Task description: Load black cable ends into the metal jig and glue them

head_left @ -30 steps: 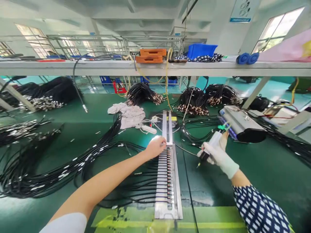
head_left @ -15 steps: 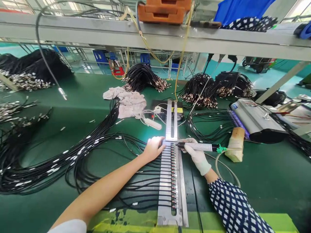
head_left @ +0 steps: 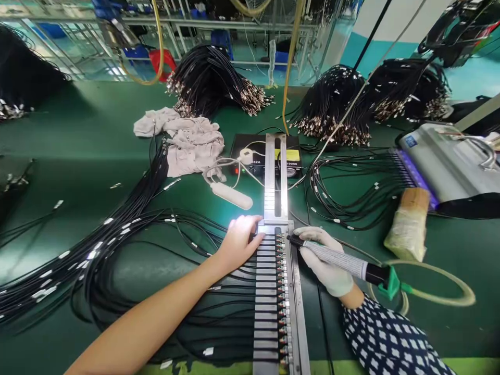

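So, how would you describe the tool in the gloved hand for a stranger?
On the green workbench, a long metal fixture holding cable ends runs down the middle. At its right edge the gloved right hand grips a pen-shaped tool, tip toward the fixture. Only it has a green fitting at its rear and a pale hose looping away.

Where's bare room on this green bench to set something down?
Bare mat lies left of the cloth, above the black cables, and at lower right beyond the hose loop. Crowded: those cables beside the fixture, connector bundles along the back.
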The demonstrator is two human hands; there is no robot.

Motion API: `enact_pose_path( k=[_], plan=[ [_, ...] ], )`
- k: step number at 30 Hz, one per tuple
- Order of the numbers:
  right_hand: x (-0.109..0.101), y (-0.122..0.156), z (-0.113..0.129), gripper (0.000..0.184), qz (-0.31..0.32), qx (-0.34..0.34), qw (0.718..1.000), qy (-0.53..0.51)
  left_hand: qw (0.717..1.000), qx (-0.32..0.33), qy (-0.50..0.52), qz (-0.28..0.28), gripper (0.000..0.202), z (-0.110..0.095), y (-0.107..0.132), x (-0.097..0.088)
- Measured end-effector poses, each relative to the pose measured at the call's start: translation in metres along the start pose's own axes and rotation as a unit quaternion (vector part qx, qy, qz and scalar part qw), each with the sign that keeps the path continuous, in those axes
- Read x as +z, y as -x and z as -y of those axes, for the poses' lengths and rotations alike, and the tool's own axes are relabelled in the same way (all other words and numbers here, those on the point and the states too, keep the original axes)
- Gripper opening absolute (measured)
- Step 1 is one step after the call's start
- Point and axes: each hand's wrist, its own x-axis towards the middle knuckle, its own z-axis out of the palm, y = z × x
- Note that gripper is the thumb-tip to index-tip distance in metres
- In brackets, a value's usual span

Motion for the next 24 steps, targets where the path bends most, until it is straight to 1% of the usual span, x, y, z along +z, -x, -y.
enact_pose_path(
  k=[3,6,11,17,24],
  plan=[
    [-0.001,-0.001,0.004,0.020,0.007,-0.026,0.999,0.032,1.000,0.003,0.001,-0.002,0.031,0.001,0.001,0.000],
    [0.000,-0.001,0.005,0.021,0.005,-0.035,0.998,0.051,1.000,0.007,0.002,-0.004,0.031,0.001,0.001,0.000],
    [0.002,-0.003,0.007,0.020,0.007,-0.042,0.998,0.056,1.000,0.008,0.005,-0.004,0.031,0.000,0.000,-0.001],
    [0.003,-0.006,0.011,0.017,-0.005,-0.051,0.996,0.067,1.000,0.007,0.003,-0.002,0.031,-0.001,0.000,-0.001],
    [0.003,-0.008,0.014,0.016,-0.008,-0.041,0.996,0.073,1.000,0.005,0.003,0.000,0.030,-0.001,0.000,-0.001]
  ],
)
